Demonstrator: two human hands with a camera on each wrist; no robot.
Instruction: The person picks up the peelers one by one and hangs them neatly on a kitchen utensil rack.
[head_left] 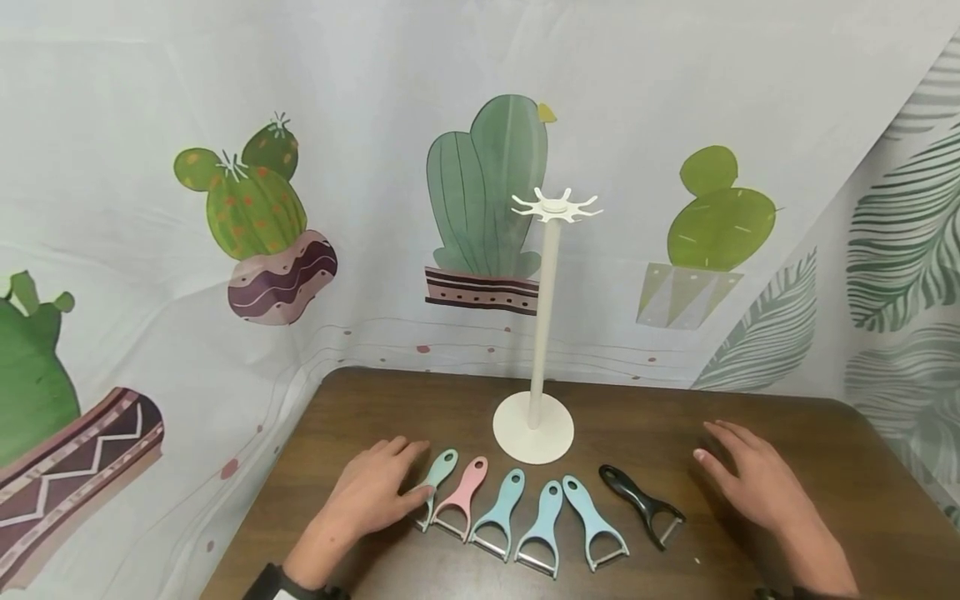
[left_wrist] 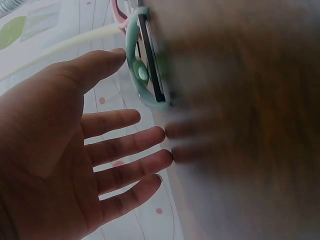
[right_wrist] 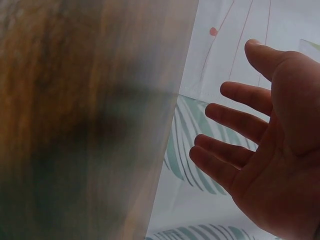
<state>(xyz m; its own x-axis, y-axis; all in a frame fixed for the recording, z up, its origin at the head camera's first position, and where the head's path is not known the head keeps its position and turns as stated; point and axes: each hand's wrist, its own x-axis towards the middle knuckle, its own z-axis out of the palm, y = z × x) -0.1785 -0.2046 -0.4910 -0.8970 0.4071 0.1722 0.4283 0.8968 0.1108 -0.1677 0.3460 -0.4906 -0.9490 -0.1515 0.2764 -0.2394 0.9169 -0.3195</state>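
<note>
My left hand (head_left: 372, 490) is at the left end of a row of Y-shaped peelers, its fingers spread and loosely extended. Its thumb tip overlaps the mint-green peeler (head_left: 442, 468); in the left wrist view the thumb reaches that peeler's curved head (left_wrist: 131, 40), and the palm holds nothing. To the right of it lie a pink peeler (head_left: 470, 483), then three light blue peelers (head_left: 507, 493), (head_left: 550, 505), (head_left: 581, 500) and a black peeler (head_left: 633, 493). Apart from the row, my right hand (head_left: 761, 487) hovers near the table's right side with relaxed, separated fingers and nothing in it.
Behind the peelers stands a white rack (head_left: 546, 308) with a round base (head_left: 517, 433) and a ring of bare hooks (head_left: 555, 205) on top. The brown wooden table (head_left: 637, 417) meets a cactus-print cloth (head_left: 360, 208) at its back edge.
</note>
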